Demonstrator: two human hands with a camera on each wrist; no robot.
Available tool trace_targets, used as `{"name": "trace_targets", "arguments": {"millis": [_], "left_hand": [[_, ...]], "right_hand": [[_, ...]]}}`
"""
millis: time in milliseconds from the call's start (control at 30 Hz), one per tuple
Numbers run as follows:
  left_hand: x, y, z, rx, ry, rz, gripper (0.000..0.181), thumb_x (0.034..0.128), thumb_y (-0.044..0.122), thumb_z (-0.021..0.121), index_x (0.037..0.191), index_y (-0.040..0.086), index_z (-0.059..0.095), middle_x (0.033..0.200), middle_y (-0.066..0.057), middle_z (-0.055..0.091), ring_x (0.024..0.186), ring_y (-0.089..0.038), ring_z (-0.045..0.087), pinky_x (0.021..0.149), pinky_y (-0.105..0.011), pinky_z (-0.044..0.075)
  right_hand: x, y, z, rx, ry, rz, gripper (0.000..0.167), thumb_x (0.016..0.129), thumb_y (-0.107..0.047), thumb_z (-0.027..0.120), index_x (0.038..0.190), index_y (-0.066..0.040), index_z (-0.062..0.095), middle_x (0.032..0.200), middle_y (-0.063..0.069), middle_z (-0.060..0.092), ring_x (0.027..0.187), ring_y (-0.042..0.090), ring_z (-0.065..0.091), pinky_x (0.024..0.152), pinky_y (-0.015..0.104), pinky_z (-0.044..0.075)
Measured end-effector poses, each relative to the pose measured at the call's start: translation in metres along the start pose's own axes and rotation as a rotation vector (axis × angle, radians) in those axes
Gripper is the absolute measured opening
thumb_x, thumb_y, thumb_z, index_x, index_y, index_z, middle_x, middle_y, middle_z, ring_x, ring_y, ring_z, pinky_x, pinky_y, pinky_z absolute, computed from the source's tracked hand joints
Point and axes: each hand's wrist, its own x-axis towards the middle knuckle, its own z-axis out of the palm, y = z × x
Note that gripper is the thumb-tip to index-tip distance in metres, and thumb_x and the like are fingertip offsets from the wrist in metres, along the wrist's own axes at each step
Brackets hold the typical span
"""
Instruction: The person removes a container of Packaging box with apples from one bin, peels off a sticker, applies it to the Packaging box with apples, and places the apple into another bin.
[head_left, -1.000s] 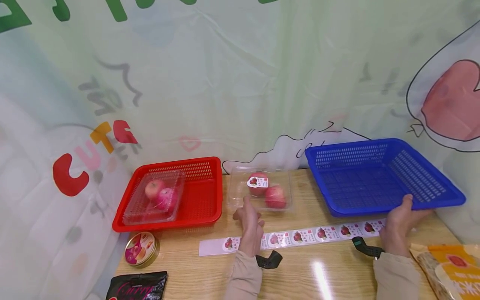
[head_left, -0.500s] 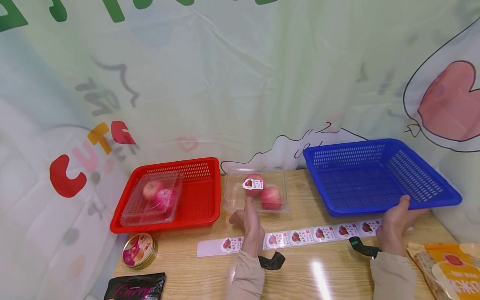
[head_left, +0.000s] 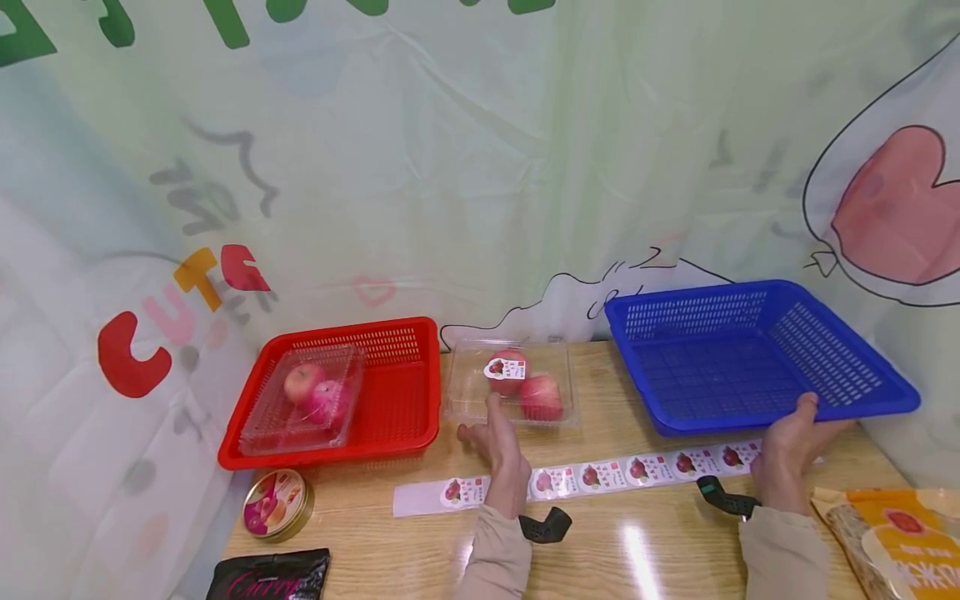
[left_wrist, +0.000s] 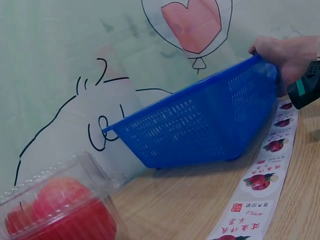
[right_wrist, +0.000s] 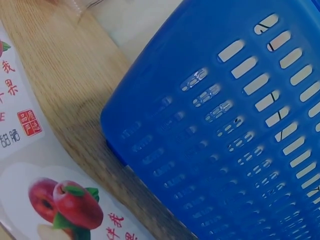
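Note:
In the head view my right hand holds the near rim of the blue plastic basket, thumb over the rim and fingers underneath. The left wrist view also shows this grip on the basket. My left hand is at the front edge of a clear lidded fruit box, fingers loosely extended. Whether they touch the box, I cannot tell. Inside it lie two red apples, and a white apple label is stuck on the lid. Slatted blue wall of the basket fills most of the right wrist view.
A red basket at left holds another clear box of apples. The strip of apple labels runs across the wooden table under both wrists. A round tin, a black packet and an orange-and-white bag lie nearer the edges.
The left hand has shifted slightly against the clear box, which sits a little further left relative to the blue basket than a second ago. The right hand keeps its hold on the blue basket.

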Motion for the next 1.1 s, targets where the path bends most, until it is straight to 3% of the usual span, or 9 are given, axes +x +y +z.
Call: {"name": "trace_targets", "arguments": {"millis": [67,167,300,600,700,767,867,933,1100], "left_hand": [[-0.001,-0.001,0.001,-0.004,0.004,-0.002,0.111,0.0981,0.044,0.064,0.164,0.003,-0.015,0.171,-0.028,-0.001,0.159,-0.047,0.006,0.132,-0.062,0.007],[-0.003,0.0,0.002,-0.013,0.0,-0.007,0.11,0.1002,0.048,0.062,0.164,0.007,-0.017,0.17,-0.028,-0.003,0.157,-0.05,0.007,0.127,-0.066,0.025],[-0.004,0.001,0.002,-0.016,-0.02,-0.002,0.108,0.1001,0.05,0.062,0.164,0.01,-0.016,0.167,-0.029,0.004,0.151,-0.051,0.021,0.105,-0.069,0.05],[-0.01,0.006,0.004,0.009,-0.047,0.038,0.105,0.1016,0.054,0.059,0.164,0.009,-0.012,0.162,-0.027,0.013,0.139,-0.045,0.036,0.092,-0.054,0.063],[-0.015,0.01,0.005,0.021,-0.069,0.047,0.104,0.1022,0.056,0.055,0.164,0.006,-0.013,0.166,-0.027,0.011,0.146,-0.047,0.028,0.107,-0.059,0.054],[-0.019,0.013,0.007,0.022,-0.078,0.062,0.102,0.1024,0.056,0.053,0.163,0.003,-0.009,0.166,-0.029,0.011,0.152,-0.048,0.02,0.122,-0.063,0.038],[-0.026,0.015,0.012,0.024,-0.091,0.093,0.09,0.1029,0.053,0.053,0.158,0.003,0.002,0.162,-0.028,0.019,0.152,-0.046,0.019,0.13,-0.064,0.019],[-0.029,0.017,0.016,0.027,-0.101,0.114,0.078,0.1025,0.051,0.053,0.15,0.004,0.012,0.15,-0.025,0.03,0.143,-0.042,0.03,0.124,-0.061,0.032],[-0.039,0.027,0.025,0.08,-0.177,0.114,0.071,0.1026,0.053,0.052,0.145,0.007,0.018,0.137,-0.022,0.039,0.097,-0.032,0.052,0.086,-0.048,0.058]], "right_hand": [[0.0,0.0,-0.001,0.004,-0.004,-0.005,0.063,0.115,-0.025,0.034,0.168,-0.037,0.003,0.174,-0.017,0.015,0.155,-0.003,0.018,0.126,0.01,0.008],[0.0,0.001,-0.001,0.008,-0.006,-0.01,0.062,0.115,-0.025,0.034,0.168,-0.036,0.004,0.174,-0.017,0.016,0.155,-0.003,0.018,0.127,0.01,0.008],[0.001,0.002,-0.001,0.023,0.007,-0.025,0.062,0.115,-0.023,0.034,0.169,-0.034,0.005,0.174,-0.015,0.017,0.154,-0.002,0.02,0.126,0.009,0.009],[0.001,0.004,-0.001,-0.002,-0.001,-0.04,0.059,0.116,-0.028,0.028,0.17,-0.032,0.003,0.176,-0.014,0.013,0.157,-0.003,0.016,0.126,0.009,0.006],[0.001,0.002,-0.002,-0.018,-0.005,-0.035,0.06,0.116,-0.028,0.025,0.17,-0.032,-0.001,0.177,-0.014,0.01,0.157,-0.004,0.013,0.126,0.008,0.005],[0.001,0.0,-0.002,-0.027,-0.007,-0.026,0.061,0.116,-0.029,0.024,0.17,-0.031,-0.005,0.177,-0.016,0.007,0.158,-0.005,0.011,0.125,0.008,0.004],[0.001,-0.001,-0.002,-0.035,-0.009,-0.014,0.061,0.117,-0.03,0.023,0.17,-0.032,-0.007,0.177,-0.017,0.006,0.158,-0.006,0.01,0.125,0.008,0.003],[0.001,-0.002,-0.002,-0.036,-0.012,-0.005,0.061,0.117,-0.031,0.022,0.17,-0.032,-0.008,0.177,-0.017,0.005,0.158,-0.006,0.01,0.125,0.008,0.003],[0.0,-0.003,0.0,-0.06,-0.013,0.019,0.061,0.117,-0.035,0.021,0.17,-0.034,-0.009,0.177,-0.019,0.001,0.158,-0.007,0.007,0.126,0.01,0.002]]}}
